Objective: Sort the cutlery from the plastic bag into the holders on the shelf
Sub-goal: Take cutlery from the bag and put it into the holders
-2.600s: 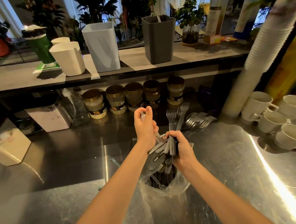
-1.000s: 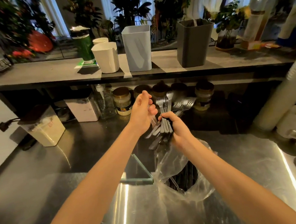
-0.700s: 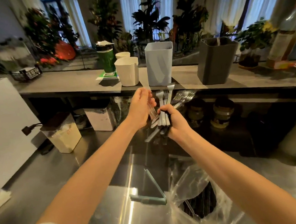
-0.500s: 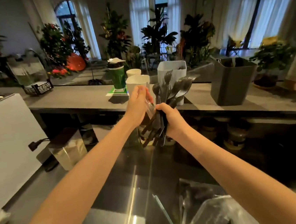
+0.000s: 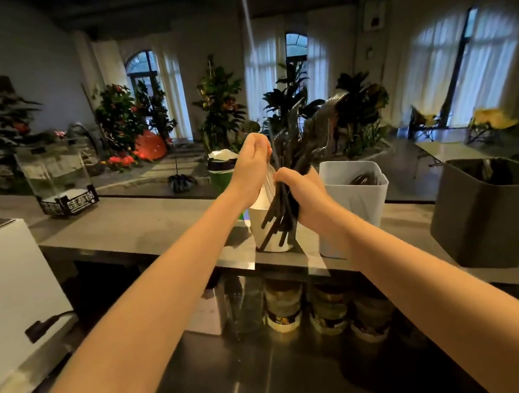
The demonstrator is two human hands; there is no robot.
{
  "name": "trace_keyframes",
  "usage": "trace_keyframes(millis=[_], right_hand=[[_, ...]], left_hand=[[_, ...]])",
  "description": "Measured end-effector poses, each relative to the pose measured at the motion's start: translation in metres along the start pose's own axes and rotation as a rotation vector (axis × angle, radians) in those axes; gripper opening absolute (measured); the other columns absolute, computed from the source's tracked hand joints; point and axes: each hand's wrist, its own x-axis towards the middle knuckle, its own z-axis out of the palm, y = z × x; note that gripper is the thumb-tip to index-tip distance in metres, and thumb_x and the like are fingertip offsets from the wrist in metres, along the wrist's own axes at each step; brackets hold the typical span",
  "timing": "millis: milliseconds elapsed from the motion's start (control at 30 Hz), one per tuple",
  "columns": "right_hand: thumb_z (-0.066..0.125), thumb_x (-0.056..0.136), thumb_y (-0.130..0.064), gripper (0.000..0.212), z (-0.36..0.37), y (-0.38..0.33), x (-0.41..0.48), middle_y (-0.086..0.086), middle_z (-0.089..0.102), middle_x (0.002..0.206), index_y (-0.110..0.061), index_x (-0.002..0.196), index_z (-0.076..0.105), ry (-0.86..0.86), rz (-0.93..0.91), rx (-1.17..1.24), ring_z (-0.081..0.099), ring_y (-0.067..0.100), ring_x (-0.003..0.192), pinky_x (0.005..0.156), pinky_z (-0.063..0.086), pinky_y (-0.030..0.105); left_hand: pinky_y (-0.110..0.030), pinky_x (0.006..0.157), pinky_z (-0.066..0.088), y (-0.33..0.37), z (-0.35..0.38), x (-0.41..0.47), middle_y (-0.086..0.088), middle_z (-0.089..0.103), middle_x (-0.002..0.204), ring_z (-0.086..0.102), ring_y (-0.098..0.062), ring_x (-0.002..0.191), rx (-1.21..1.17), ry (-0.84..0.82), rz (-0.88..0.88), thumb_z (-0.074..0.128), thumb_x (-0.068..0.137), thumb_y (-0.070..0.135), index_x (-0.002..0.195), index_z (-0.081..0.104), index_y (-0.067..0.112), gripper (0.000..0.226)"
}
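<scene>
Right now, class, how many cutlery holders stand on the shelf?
3. A white holder partly behind the right hand and its cutlery, a pale grey holder right of it, and a dark grey holder far right. Another may be hidden.

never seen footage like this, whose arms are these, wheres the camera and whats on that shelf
No machine here: a person wears a camera on the head, so you see their own arms reaching forward. The right hand grips a bundle of dark cutlery, handles down. The left hand pinches a single piece beside it, too blurred to name. Behind them, on the shelf, stand a white holder, a light grey holder and a dark grey holder. Jars sit under the shelf, on a steel counter.
</scene>
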Motion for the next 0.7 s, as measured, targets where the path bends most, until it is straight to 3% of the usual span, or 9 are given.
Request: trace_keyframes(millis=[100,200,333,433,500,600,700], right_hand=[[0.059,0.084,-0.008,0.015,0.001,-0.002,0.021,0.006,0.048,0.070,-0.004,0.096,0.052,0.002,0.020,-0.075,0.052,0.018,0.067,0.068,0.050,0.035],[0.058,0.083,-0.004,0.007,-0.004,0.001,0.033,0.006,0.046,0.063,-0.006,0.080,0.052,-0.003,-0.004,-0.117,0.051,0.018,0.064,0.068,0.050,0.038],[0.060,0.083,-0.008,0.016,-0.013,0.011,0.033,0.007,0.051,0.068,-0.003,0.096,0.052,-0.009,0.041,-0.095,0.057,0.022,0.070,0.077,0.055,0.045],[0.060,0.083,-0.008,0.023,-0.020,0.014,0.028,0.004,0.051,0.070,-0.003,0.104,0.052,0.003,0.067,-0.009,0.055,0.018,0.068,0.064,0.052,0.036],[0.058,0.085,-0.007,0.006,-0.023,0.013,0.022,0.003,0.050,0.068,-0.005,0.088,0.055,-0.009,0.048,-0.006,0.053,0.015,0.065,0.060,0.049,0.031],[0.058,0.085,-0.008,0.005,-0.027,0.012,0.015,0.004,0.050,0.067,-0.007,0.082,0.054,0.000,0.056,-0.001,0.052,0.015,0.062,0.059,0.048,0.030],[0.057,0.084,-0.008,0.007,-0.029,0.007,0.007,0.004,0.049,0.065,-0.004,0.086,0.052,0.002,0.080,0.026,0.050,0.014,0.059,0.054,0.046,0.026]], left_hand=[[-0.010,0.058,0.033,-0.017,0.001,0.019,0.001,0.035,0.073,0.032,-0.008,0.065,0.061,0.041,0.052,0.025,0.104,0.012,0.077,0.038,0.017,0.031],[-0.014,0.059,0.033,-0.034,0.002,0.030,0.003,0.034,0.073,0.032,-0.007,0.064,0.119,0.072,0.058,0.026,0.102,0.004,0.078,0.036,0.018,0.030],[-0.015,0.068,0.036,-0.060,0.006,0.033,-0.003,0.040,0.077,0.037,-0.012,0.072,0.137,-0.131,-0.106,0.028,0.095,-0.010,0.078,0.040,0.015,0.033],[-0.037,0.097,0.037,-0.070,0.013,0.037,-0.017,0.057,0.110,0.052,-0.028,0.107,0.418,-0.278,-0.197,0.039,0.100,0.010,0.105,0.057,0.010,0.019],[-0.045,0.108,0.025,-0.061,0.016,0.036,-0.013,0.050,0.135,0.040,-0.032,0.130,0.794,-0.312,-0.306,0.029,0.103,0.033,0.130,0.052,0.011,0.042],[-0.045,0.109,0.017,-0.046,0.022,0.032,-0.013,0.039,0.145,0.025,-0.031,0.138,1.074,-0.315,-0.356,0.016,0.103,0.041,0.137,0.047,0.020,0.050],[-0.042,0.102,0.024,-0.043,0.020,0.030,-0.010,0.043,0.139,0.029,-0.030,0.132,1.072,-0.305,-0.313,0.031,0.101,0.033,0.134,0.048,0.026,0.038]])
